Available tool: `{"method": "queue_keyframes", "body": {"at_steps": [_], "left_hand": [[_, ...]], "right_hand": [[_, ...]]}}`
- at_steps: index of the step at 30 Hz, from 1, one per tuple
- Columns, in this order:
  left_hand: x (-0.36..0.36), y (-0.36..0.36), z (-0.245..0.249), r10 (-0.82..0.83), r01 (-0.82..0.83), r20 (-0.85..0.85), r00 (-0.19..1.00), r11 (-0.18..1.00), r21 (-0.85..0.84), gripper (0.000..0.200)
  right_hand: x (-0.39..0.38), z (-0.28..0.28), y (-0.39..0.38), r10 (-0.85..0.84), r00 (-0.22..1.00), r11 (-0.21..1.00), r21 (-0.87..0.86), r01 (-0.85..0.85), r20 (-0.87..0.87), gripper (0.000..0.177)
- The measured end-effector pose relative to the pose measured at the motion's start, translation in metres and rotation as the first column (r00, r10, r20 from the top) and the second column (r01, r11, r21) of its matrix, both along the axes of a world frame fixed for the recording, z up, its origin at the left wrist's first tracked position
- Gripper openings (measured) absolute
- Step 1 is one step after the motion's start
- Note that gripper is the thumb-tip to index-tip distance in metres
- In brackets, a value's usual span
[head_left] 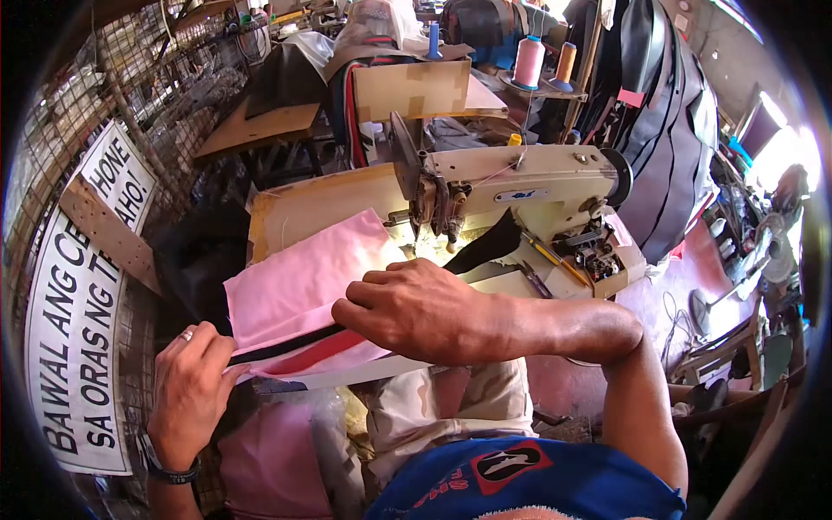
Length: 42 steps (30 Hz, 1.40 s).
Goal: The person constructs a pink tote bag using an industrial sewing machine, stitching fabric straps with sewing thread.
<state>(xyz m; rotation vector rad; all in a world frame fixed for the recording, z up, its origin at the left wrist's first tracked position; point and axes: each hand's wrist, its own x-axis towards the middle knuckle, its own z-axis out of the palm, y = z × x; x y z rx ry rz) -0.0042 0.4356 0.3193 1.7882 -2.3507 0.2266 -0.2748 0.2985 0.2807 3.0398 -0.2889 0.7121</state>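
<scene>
A piece of pink fabric (303, 273) lies on the sewing machine table, left of the needle area. Along its near edge run a black strip (282, 343) and a red strip (316, 354). My left hand (192, 381), with a ring and a wristband, pinches the left end of the fabric edge. My right hand (412, 312) is closed over the right part of the same edge, its fingertips hidden beneath the knuckles. Just beyond it stands the sewing machine (533, 178), its needle area lit. A black piece of material (490, 243) lies under the machine's arm.
Thread snips (535, 279) and a yellow-handled tool (559, 260) lie right of my right hand. Pink and orange thread spools (529, 62) stand behind the machine. A lettered sign (78, 347) hangs on wire mesh at left. More pink fabric (277, 459) sits below the table edge.
</scene>
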Motion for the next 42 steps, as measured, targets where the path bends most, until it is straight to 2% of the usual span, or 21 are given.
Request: {"method": "queue_keyframes", "body": {"at_steps": [4, 8, 9, 12, 14, 17, 19, 20, 22, 23, 26, 29, 31, 32, 33, 34, 35, 37, 39, 40, 42], "left_hand": [[0.004, 0.014, 0.021, -0.217, 0.224, -0.059, 0.974, 0.942, 0.249, 0.025], [0.022, 0.004, 0.037, -0.235, 0.304, -0.252, 0.939, 0.908, 0.287, 0.027], [0.02, 0.007, 0.049, -0.261, 0.333, -0.245, 0.934, 0.884, 0.327, 0.028], [0.01, 0.048, 0.069, -0.379, 0.419, -0.178, 0.908, 0.823, 0.384, 0.025], [-0.003, 0.076, 0.064, -0.308, 0.305, -0.045, 0.95, 0.894, 0.327, 0.024], [-0.003, 0.075, 0.059, -0.255, 0.224, 0.06, 0.965, 0.922, 0.315, 0.021], [0.015, 0.055, 0.054, -0.207, 0.185, 0.042, 0.978, 0.935, 0.303, 0.022], [0.027, 0.037, 0.051, -0.178, 0.166, 0.036, 0.983, 0.96, 0.225, 0.023], [0.043, -0.003, 0.059, -0.074, 0.072, 0.11, 0.991, 0.997, 0.028, 0.027], [0.063, -0.026, 0.056, -0.028, 0.07, 0.215, 0.976, 0.979, -0.193, 0.031], [0.093, -0.087, 0.107, 0.125, -0.041, 0.241, 0.962, 0.944, -0.326, 0.039], [0.096, -0.107, 0.144, 0.05, 0.113, 0.269, 0.962, 0.824, -0.555, 0.033], [0.085, -0.102, 0.149, 0.061, 0.089, 0.193, 0.979, 0.727, -0.68, 0.035], [0.079, -0.094, 0.152, -0.002, 0.111, 0.17, 0.985, 0.767, -0.632, 0.029], [0.092, -0.094, 0.144, -0.003, 0.098, 0.153, 0.988, 0.782, -0.615, 0.035], [0.118, -0.093, 0.13, -0.006, 0.085, 0.133, 0.991, 0.798, -0.596, 0.04], [0.132, -0.094, 0.117, -0.007, 0.07, 0.11, 0.994, 0.814, -0.577, 0.045], [0.092, -0.065, 0.075, -0.001, 0.101, 0.196, 0.981, 0.859, -0.502, 0.042], [0.088, -0.055, 0.0, 0.101, 0.04, 0.258, 0.961, 0.871, -0.489, 0.044], [0.082, -0.052, -0.043, 0.089, 0.057, 0.273, 0.958, 0.874, -0.483, 0.042], [0.074, -0.045, -0.134, 0.078, 0.055, 0.281, 0.957, 0.898, -0.436, 0.037]], "right_hand": [[-0.018, 0.032, -0.001, 0.149, 0.982, 0.985, 0.107, -0.137, -0.115, 0.015], [-0.022, 0.064, 0.003, 0.239, 0.95, 0.946, 0.27, -0.181, -0.199, 0.013], [-0.024, 0.082, 0.011, 0.234, 0.926, 0.946, 0.288, -0.148, -0.295, 0.015], [-0.041, 0.08, 0.049, 0.295, 0.929, 0.933, 0.278, -0.23, -0.222, 0.011], [-0.045, 0.079, 0.058, 0.323, 0.934, 0.932, 0.223, -0.285, -0.154, 0.013], [-0.038, 0.068, 0.049, 0.326, 0.895, 0.928, 0.283, -0.242, -0.305, 0.021], [-0.025, 0.071, 0.03, 0.219, 0.899, 0.969, 0.193, -0.155, -0.378, 0.019], [-0.013, 0.071, 0.013, 0.204, 0.939, 0.973, 0.159, -0.165, -0.276, 0.022], [0.012, 0.067, -0.039, 0.109, 0.959, 0.859, -0.461, -0.223, -0.262, 0.025], [0.029, 0.066, -0.071, 0.09, 0.991, 0.861, -0.491, -0.128, -0.102, 0.024], [0.064, 0.132, -0.097, -0.244, 0.964, 0.967, 0.051, 0.25, -0.101, 0.038], [0.069, 0.186, -0.111, -0.236, 0.967, 0.916, -0.31, 0.254, 0.096, 0.015], [0.069, 0.197, -0.122, -0.088, 0.955, 0.764, -0.596, 0.248, 0.285, 0.015], [0.068, 0.203, -0.109, -0.073, 0.954, 0.661, -0.702, 0.265, 0.291, 0.014], [0.067, 0.2, -0.094, -0.162, 0.953, 0.765, -0.578, 0.285, 0.256, 0.015], [0.067, 0.194, -0.077, -0.244, 0.948, 0.844, -0.437, 0.311, 0.204, 0.016], [0.063, 0.179, -0.071, -0.274, 0.944, 0.806, -0.492, 0.331, 0.186, 0.019], [0.057, 0.116, -0.062, -0.301, 0.936, 0.544, -0.773, 0.326, 0.184, 0.025], [0.061, 0.032, -0.032, -0.205, 0.919, 0.444, -0.805, 0.394, 0.337, 0.03], [0.065, -0.022, -0.025, -0.09, 0.894, 0.616, -0.682, 0.396, 0.438, 0.029], [0.061, -0.114, -0.004, -0.312, 0.93, 0.774, -0.515, 0.368, 0.194, 0.031]]}}
